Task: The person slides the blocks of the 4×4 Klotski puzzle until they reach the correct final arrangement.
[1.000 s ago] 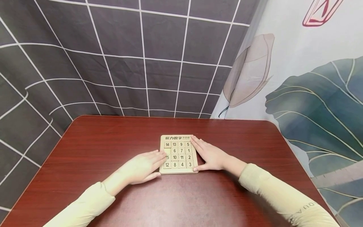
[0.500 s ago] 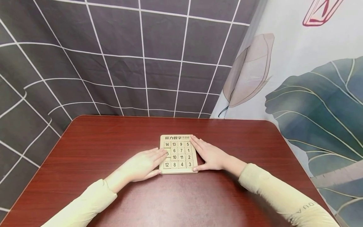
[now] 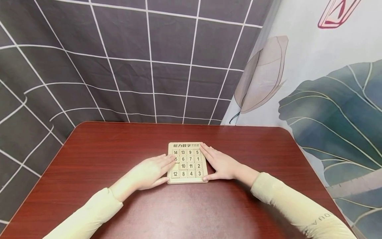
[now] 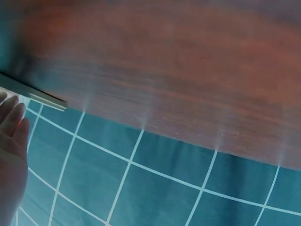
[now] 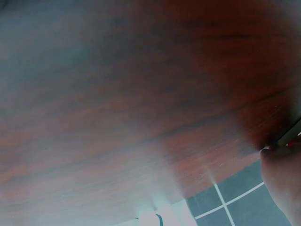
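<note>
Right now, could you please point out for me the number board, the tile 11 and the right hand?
Number board (image 3: 187, 180): head view, on its bare lower border.
Tile 11 (image 3: 191, 166): head view, on its printed number.
Right hand (image 3: 222, 165): head view, on the back of the hand.

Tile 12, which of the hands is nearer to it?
Left. The left hand is just to the left of tile 12; the right hand is across from it, at the right edge of the board.

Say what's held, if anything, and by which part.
Nothing is gripped: right hand on the right edge of the puzzle board, left hand on a tile.
</note>
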### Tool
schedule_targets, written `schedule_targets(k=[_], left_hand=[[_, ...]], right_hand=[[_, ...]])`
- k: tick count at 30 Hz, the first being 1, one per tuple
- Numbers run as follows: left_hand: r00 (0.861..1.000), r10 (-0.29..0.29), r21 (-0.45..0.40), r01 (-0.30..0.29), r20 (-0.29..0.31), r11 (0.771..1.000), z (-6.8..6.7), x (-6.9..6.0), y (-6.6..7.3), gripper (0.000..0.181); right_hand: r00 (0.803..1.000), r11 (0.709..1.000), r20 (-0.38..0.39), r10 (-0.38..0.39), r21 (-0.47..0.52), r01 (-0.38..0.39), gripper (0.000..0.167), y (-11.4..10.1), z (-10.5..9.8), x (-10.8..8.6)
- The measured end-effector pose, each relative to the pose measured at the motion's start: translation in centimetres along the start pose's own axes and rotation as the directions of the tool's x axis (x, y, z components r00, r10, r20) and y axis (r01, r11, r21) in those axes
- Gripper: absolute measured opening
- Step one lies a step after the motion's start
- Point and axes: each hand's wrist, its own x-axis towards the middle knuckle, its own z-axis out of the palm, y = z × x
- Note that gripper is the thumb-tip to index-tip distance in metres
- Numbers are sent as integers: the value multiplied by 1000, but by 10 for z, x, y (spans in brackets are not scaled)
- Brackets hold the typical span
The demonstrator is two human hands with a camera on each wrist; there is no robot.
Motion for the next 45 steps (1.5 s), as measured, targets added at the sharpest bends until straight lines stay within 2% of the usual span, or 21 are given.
schedule_targets(k=[7,10,14,24,29,35,41,45], left_hand=[[990,100,23,-98,-98,995,-4,-16,17,60],[987,121,29,-118,-108,993,-4,-21,24,60],[989,113,17,-112,-98,994,-3,-23,29,59],[998,31,-13,-32,-46,999,0,-15,19,62],[1000,17,-17,-17,-24,1000,-1,-11,15,62],[998,49,-18,-50,-37,999,-3,-8,17,61],[989,125,-8,-126,-79,992,-4,1,27,60],[986,151,15,-151,-74,988,-3,6,34,57]], right_hand=[[1000,1000,15,10,-10,-10,121,1,2,0],[1000,1000,17,14,-15,-14,121,1,2,0],[1000,1000,9,15,-9,-15,120,1,0,-1],[1000,1000,12,9,-9,-9,119,0,-1,0],[1000,1000,9,10,-2,-10,119,-1,-1,0],[1000,1000,12,5,0,-5,118,-1,0,0],[1000,1000,4,5,0,-5,117,-1,-1,-1],[1000,1000,8,7,-7,-7,117,0,0,0]])
